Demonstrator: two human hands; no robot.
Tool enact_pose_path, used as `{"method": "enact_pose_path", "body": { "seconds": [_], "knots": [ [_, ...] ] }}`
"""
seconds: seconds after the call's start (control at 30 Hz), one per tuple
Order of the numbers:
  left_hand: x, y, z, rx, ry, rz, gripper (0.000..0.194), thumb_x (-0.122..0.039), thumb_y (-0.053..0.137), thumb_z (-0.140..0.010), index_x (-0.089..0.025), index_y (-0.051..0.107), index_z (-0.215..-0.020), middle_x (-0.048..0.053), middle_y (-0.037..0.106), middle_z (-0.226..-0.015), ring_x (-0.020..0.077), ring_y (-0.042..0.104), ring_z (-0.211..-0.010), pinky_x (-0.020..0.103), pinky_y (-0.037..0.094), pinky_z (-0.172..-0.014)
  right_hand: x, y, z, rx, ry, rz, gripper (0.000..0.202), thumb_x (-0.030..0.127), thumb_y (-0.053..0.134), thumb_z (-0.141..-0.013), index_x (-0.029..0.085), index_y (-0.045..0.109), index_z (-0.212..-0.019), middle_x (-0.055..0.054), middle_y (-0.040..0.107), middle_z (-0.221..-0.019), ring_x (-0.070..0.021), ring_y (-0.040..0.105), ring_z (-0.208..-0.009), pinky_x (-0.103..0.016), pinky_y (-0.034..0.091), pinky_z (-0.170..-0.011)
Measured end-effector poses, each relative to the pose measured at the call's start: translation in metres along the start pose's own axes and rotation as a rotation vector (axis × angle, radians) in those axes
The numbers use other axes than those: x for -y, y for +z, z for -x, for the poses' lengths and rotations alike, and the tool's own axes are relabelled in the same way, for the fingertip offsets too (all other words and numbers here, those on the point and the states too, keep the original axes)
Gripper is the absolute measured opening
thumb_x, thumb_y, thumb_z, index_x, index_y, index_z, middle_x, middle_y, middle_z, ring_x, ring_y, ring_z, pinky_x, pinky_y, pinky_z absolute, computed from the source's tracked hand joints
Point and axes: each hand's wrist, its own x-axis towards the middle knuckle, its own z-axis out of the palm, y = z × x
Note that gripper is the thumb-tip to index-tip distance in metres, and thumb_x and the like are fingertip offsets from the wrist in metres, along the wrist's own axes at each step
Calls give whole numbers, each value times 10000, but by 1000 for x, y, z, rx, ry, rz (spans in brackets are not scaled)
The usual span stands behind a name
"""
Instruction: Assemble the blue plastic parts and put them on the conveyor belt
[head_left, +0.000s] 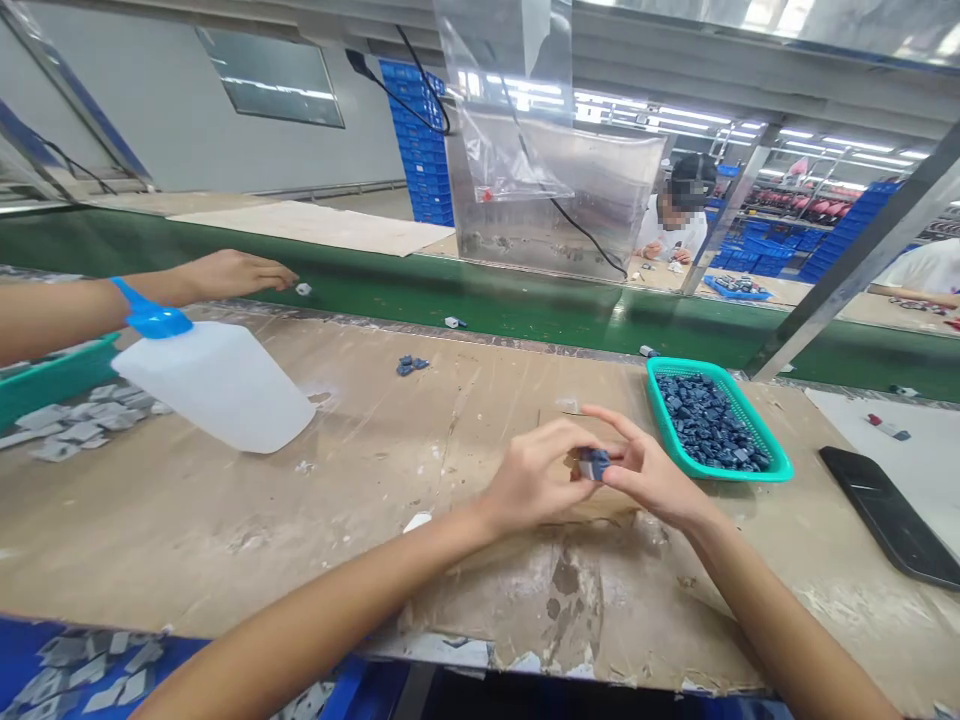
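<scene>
My left hand [536, 470] and my right hand [649, 472] meet over the cardboard-covered bench. Between their fingertips is a small blue and white plastic part [592, 463], pinched from both sides. Fingers hide some of it, so I cannot tell whether its blue and white portions are separate pieces. Just right of my right hand stands a turquoise basket [780, 468] full of small dark blue plastic pieces [709, 420]. A few loose blue pieces [411, 365] lie on the bench farther left.
At left, a co-worker's hand [236, 275] holds a small white part [302, 289] over the green conveyor belt [360, 295]. A white bottle [217, 390] with a blue top lies near that arm. White pieces [82, 425] lie beyond it. A black phone [892, 515] rests at right.
</scene>
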Motion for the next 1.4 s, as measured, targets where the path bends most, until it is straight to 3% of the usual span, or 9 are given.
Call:
{"method": "enact_pose_path", "body": {
  "seconds": [0.23, 0.47, 0.63, 0.77, 0.87, 1.0, 1.17, 1.3, 1.4],
  "knots": [
    [88, 7, -82, 272, -206, -299, 263, -183, 559, -746, -194, 621, -1002, 38, 623, -994, 175, 558, -935, 280, 431, -860, 13, -100, 20, -717, -40, 1112, 429, 274, 526, -788, 165, 493, -1202, -77, 634, -934, -220, 596, -818, -367, 475, -760],
    [194, 2, -121, 246, -515, -654, 348, -106, 475, -764, -76, 564, -1099, 155, 534, -1087, 244, 497, -1023, 330, 376, -912, -17, -125, 12, -696, 66, 1505, 236, 125, 471, -771, 109, 643, -932, -142, 571, -889, -255, 564, -795, -376, 449, -749],
    [223, 1, -110, 176, -583, -709, 343, -255, 489, -808, -167, 543, -1135, 127, 500, -1167, 257, 428, -1096, 364, 328, -950, -33, -122, 4, -755, 82, 1667, 218, 116, 410, -772, 157, 604, -681, -126, 518, -652, -254, 530, -602, -366, 420, -553],
    [242, -19, -97, 29, -684, -719, 371, -264, 421, -837, -187, 489, -1194, 140, 370, -1317, 323, 247, -1229, 497, 208, -995, -38, -132, 1, -779, 0, 1718, 189, 148, 397, -745, 148, 583, -778, -120, 541, -687, -263, 528, -621, -382, 436, -570],
    [253, -42, -90, -19, -775, -644, 292, -172, 421, -798, -132, 586, -1035, 173, 474, -1184, 332, 339, -1154, 502, 256, -956, -36, -133, -1, -790, -54, 1624, 280, 177, 368, -735, 111, 597, -881, -111, 533, -683, -269, 536, -661, -402, 454, -635],
    [249, -54, -88, -97, -779, -471, 200, -136, 438, -762, -125, 620, -844, 141, 544, -1004, 263, 433, -1060, 384, 298, -962, -25, -128, 2, -858, -50, 1394, 311, 255, 370, -735, 150, 649, -824, -95, 552, -678, -238, 547, -643, -391, 465, -655],
    [207, -33, -82, -262, -804, -153, 234, -245, 360, -850, -135, 542, -949, 90, 543, -952, 171, 509, -921, 297, 403, -850, -2, -120, 15, -905, -14, 748, 262, 347, 555, -663, 177, 625, -848, -57, 609, -787, -205, 591, -623, -356, 489, -627],
    [156, -15, -56, -216, -862, 193, 203, -262, 414, -841, -115, 550, -867, 47, 559, -769, 100, 543, -687, 238, 457, -687, 10, -97, 16, -736, -86, 498, 277, 373, 663, -638, 188, 616, -839, -35, 612, -793, -192, 595, -642, -346, 498, -637],
    [119, -8, -33, -180, -873, 411, 140, -144, 546, -746, -112, 572, -880, 38, 580, -771, 85, 559, -692, 233, 461, -707, 3, -67, 4, -519, -162, 696, 201, 324, 626, -683, 195, 628, -837, -37, 621, -777, -195, 574, -688, -351, 477, -663]
  ]
}}
